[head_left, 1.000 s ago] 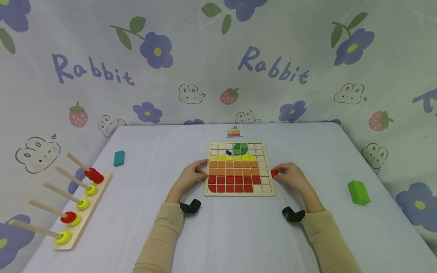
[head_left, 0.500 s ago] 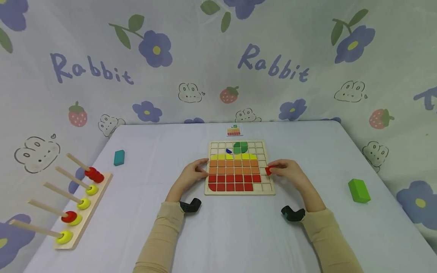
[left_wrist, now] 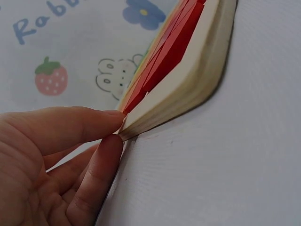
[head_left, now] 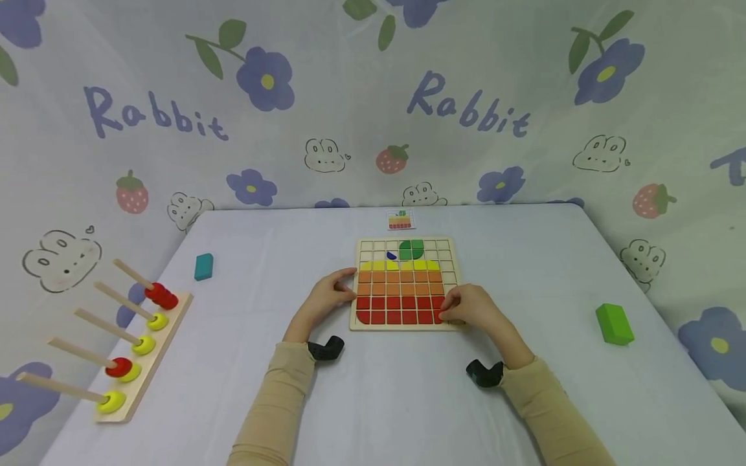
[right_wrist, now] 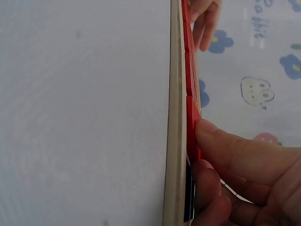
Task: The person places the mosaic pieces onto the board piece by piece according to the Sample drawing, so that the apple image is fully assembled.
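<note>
A wooden grid board point(head_left: 402, 327) holds rows of red, orange and yellow tiles, plus a blue piece point(head_left: 391, 255) and green tiles point(head_left: 411, 248). At its left edge, my left hand point(head_left: 323, 299) holds the board with thumb and finger; the left wrist view shows the fingertips point(left_wrist: 115, 120) at the wooden rim. Over the lower right, my right hand point(head_left: 474, 307) pinches a red tile point(right_wrist: 192, 134) at the end of the front red row. In the right wrist view this tile stands slightly tilted against the board, and my fingers cover part of it.
Behind the board lies a small picture card point(head_left: 400, 219). An abacus stand point(head_left: 146, 362) with pegs and red and yellow rings is at the left. A teal block point(head_left: 204, 266) lies back left, a green block point(head_left: 614, 324) at the right.
My right hand has brought the red tile from beside the board's right edge leftward and nearer, onto the end of the front red row. The left hand stays at the board's edge.
</note>
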### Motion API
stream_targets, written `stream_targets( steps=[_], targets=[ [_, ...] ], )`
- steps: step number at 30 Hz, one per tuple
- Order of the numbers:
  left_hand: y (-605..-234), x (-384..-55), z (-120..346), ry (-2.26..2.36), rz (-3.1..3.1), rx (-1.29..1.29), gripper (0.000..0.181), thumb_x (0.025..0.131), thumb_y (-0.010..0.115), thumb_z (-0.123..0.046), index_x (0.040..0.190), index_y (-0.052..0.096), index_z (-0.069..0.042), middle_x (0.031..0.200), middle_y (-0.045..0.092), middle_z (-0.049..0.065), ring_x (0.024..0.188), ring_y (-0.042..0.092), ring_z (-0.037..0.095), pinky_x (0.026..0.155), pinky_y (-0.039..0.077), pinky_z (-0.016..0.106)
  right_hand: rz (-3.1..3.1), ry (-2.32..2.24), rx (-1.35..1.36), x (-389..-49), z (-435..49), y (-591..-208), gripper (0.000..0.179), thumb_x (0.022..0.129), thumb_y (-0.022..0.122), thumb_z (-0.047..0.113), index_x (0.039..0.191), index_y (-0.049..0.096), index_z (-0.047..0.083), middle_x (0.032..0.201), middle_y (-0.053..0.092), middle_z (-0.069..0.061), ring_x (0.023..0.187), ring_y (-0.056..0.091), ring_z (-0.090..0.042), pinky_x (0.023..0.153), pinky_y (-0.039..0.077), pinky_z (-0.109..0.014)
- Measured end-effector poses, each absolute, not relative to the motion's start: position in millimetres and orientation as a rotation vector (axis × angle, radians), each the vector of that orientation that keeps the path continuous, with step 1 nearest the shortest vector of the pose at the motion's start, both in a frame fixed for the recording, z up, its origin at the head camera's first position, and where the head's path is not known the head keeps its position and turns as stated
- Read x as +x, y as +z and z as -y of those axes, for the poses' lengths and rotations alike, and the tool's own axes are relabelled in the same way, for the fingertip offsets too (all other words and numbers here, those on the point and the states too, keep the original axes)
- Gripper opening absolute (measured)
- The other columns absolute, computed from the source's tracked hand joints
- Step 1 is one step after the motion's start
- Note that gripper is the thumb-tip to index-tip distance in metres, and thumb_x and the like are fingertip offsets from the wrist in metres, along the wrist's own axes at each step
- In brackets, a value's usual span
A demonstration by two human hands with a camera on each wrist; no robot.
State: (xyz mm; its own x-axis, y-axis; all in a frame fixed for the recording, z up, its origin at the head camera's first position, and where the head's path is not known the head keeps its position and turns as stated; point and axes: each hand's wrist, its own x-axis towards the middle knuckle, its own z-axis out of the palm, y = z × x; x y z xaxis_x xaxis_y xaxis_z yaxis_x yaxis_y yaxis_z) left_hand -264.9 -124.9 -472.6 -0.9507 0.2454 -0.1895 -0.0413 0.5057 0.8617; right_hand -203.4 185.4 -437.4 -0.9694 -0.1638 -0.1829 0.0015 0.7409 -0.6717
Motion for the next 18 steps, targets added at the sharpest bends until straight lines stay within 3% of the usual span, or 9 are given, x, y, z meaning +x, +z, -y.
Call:
stream_targets(
  steps=[12, 18],
  targets=[
    [-473, -263, 131, 1.420, -2.468, 0.159, 0.060, 0.082, 0.069, -0.014, 0.137, 0.046, -0.018, 0.091, 0.061, 0.008, 0.081, 0.054, 0.018, 0.075, 0.042, 0.030, -2.693, -1.098, -0.239, -204, -176, -442, 0.015, 0.076, 0.074, 0.011, 0.073, 0.060, 0.008, 0.065, 0.056, 0.000, 0.060, 0.048, -0.014, 0.055, 0.039, -0.027],
    [-475, -253, 138, 1.501, -2.440, 0.158, 0.056, 0.085, 0.065, -0.012, 0.137, 0.046, -0.015, 0.101, 0.064, 0.015, 0.085, 0.060, 0.018, 0.075, 0.048, 0.030, -2.702, -1.159, -0.184, -196, -186, -437, 0.009, 0.079, 0.071, 0.013, 0.078, 0.063, 0.009, 0.072, 0.057, -0.001, 0.069, 0.050, -0.016, 0.059, 0.042, -0.028]
  ],
)
